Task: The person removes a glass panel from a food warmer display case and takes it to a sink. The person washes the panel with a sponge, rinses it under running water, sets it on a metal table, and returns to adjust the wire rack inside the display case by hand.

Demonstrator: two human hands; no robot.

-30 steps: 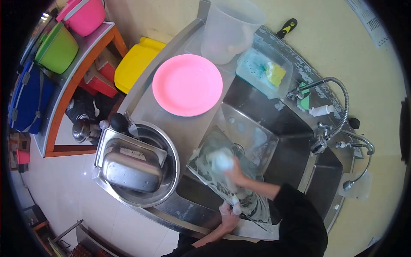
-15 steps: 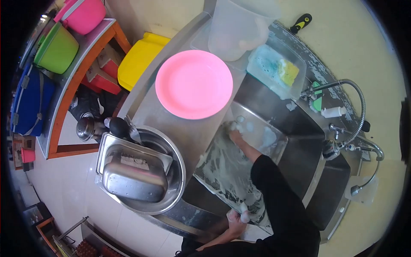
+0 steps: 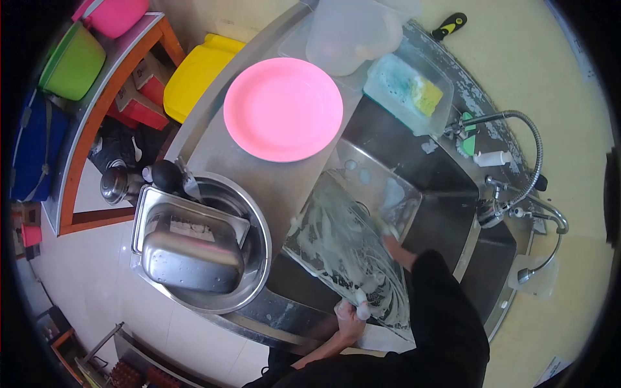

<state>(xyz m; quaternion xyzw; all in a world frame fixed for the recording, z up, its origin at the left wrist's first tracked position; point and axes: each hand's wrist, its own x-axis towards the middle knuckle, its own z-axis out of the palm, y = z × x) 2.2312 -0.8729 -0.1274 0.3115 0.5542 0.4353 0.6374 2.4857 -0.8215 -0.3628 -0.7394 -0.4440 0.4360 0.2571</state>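
Note:
A flat, dark sheet or tray (image 3: 336, 226), streaked with white suds, lies tilted across the steel sink (image 3: 446, 216). My left hand (image 3: 349, 322) is closed on its lower edge, with foam on the thumb. My right hand (image 3: 398, 251) is at the right edge of the sheet, with white foam around the fingertips; whatever it holds is hidden or too small to name. Beyond the sink, a clear tub (image 3: 388, 84) contains bluish suds and a yellow sponge (image 3: 427, 97).
A pink basin (image 3: 283, 110) and a translucent bucket (image 3: 352, 39) stand on the counter. At left, a steel bowl (image 3: 259, 271) holds a metal pan (image 3: 193, 262) and utensils. Taps (image 3: 495, 210) rise at the right, near a white bottle (image 3: 493, 158).
My right hand has moved from the middle of the sheet to its far end, then back toward me to its right edge. My left hand stays at the lower edge.

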